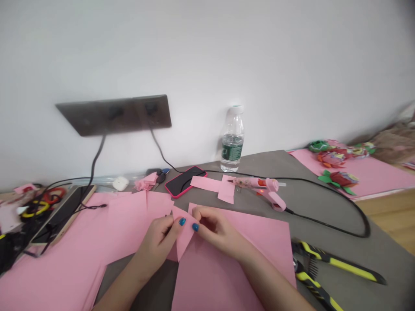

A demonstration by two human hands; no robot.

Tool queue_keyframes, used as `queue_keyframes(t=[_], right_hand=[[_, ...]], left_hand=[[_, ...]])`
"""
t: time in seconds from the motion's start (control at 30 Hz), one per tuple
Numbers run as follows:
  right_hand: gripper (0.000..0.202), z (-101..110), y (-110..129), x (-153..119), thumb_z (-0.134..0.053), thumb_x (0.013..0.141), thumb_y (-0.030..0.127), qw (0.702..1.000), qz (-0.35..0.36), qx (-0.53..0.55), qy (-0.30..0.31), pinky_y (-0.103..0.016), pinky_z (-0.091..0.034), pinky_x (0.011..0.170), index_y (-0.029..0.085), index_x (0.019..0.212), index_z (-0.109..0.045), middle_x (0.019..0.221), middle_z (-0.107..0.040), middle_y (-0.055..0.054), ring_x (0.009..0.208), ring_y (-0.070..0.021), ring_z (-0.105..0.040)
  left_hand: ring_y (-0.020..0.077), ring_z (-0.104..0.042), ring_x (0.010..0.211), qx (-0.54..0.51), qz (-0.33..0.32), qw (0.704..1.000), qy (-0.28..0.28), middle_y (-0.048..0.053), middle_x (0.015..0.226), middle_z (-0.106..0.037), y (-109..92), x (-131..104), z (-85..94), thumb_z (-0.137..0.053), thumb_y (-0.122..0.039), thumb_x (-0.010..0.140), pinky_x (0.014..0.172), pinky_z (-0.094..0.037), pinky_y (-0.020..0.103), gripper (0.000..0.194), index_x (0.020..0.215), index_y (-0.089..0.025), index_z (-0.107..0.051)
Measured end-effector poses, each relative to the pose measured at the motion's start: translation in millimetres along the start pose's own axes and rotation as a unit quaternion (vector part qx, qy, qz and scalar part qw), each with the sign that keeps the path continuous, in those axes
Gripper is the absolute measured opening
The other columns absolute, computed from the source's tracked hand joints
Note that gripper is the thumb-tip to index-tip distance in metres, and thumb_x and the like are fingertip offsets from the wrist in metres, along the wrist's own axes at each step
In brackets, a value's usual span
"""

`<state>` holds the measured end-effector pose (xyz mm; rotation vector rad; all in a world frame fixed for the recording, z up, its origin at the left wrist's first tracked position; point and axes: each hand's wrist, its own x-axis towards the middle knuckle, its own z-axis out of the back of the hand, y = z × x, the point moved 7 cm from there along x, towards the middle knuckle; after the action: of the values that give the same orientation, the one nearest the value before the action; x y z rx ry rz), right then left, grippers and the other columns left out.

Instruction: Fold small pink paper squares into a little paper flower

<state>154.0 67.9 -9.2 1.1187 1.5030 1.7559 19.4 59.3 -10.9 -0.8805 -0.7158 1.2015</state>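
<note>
Paper (183, 246), a small pink folded piece with a corner pointing down, is held between two hands at the lower centre of the frame. The left hand (160, 235) has its fingers closed on the left side, blue-nailed thumb flat on the front; the right hand (216, 229) pinches the right side, its fingers curled in behind the thumb. Beneath lies a large pink sheet (269, 235) on the grey tabletop (311, 207). Just above the hands, pink strips (209, 184) form a cross, the tip of a pink glue gun (253, 183) over them and a pink-edged phone (184, 182) beside them on the left. A bottle (231, 144) stands upright in the centre, near the wall (275, 65). At lower right lies a black-and-yellow hand tool (340, 262), handles spread; at lower left, stacked pink sheets (65, 276); at right, paper flowers (340, 179).
</note>
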Motion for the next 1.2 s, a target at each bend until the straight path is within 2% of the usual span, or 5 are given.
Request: queue_keyframes(t=[0.13,0.57,0.73,1.03,1.2], right_hand=[[0.036,-2,0,-1,-0.06,0.09,0.029,0.997,-0.004,-0.081,0.016,-0.027,-0.03,0.061,0.02,0.063,-0.038,0.066,-0.041,0.003,0.066,-0.0134,-0.04],[0.044,-3,5,3,-0.051,0.097,0.046,0.999,0.015,-0.044,0.014,-0.028,-0.029,0.059,0.02,0.064,-0.041,0.064,-0.038,0.003,0.062,-0.014,-0.037],[0.037,-3,4,2,-0.054,0.096,0.042,1.0,0.003,-0.018,0.005,-0.026,-0.031,0.059,0.019,0.068,-0.049,0.066,-0.044,0.002,0.064,-0.0135,-0.04],[0.026,7,-2,0,-0.064,0.091,0.038,0.995,-0.004,0.07,-0.075,-0.026,-0.034,0.062,0.018,0.077,-0.055,0.074,-0.05,0.001,0.067,-0.0136,-0.044],[0.031,9,-2,0,-0.065,0.09,0.042,0.993,-0.001,0.077,-0.089,-0.026,-0.032,0.06,0.018,0.072,-0.054,0.07,-0.049,0.001,0.064,-0.0131,-0.042]], left_hand=[[0.0112,-0.026,0.051,-0.002,-0.009,1.0,-0.007,-0.007,0.057,-0.025,-1,-1,2.0,-0.04,-0.043,0.093,0.047,-0.023,0.025,0.041,0.059,-0.025,-0.026],[0.0144,-0.045,0.055,0.003,0.012,1.0,-0.017,-0.002,0.055,-0.045,-1,-4,4.8,-0.047,-0.047,0.093,0.053,-0.037,0.025,0.047,0.055,-0.02,-0.045],[0.0184,-0.057,0.067,-0.046,0.008,0.998,0.043,0.003,0.067,-0.064,-6,-2,-2.1,-0.052,-0.043,0.092,0.061,-0.045,0.025,0.038,0.073,-0.016,-0.069],[0.0148,-0.047,0.055,-0.068,0.051,0.996,0.009,-0.001,0.055,-0.054,1,-7,-2.1,-0.055,-0.048,0.091,0.053,-0.042,0.023,0.041,0.075,-0.015,-0.073],[0.0199,-0.059,0.072,-0.097,0.062,0.992,0.05,0.004,0.072,-0.066,-2,-8,-8.2,-0.056,-0.049,0.091,0.058,-0.05,0.024,0.041,0.096,-0.014,-0.076]])
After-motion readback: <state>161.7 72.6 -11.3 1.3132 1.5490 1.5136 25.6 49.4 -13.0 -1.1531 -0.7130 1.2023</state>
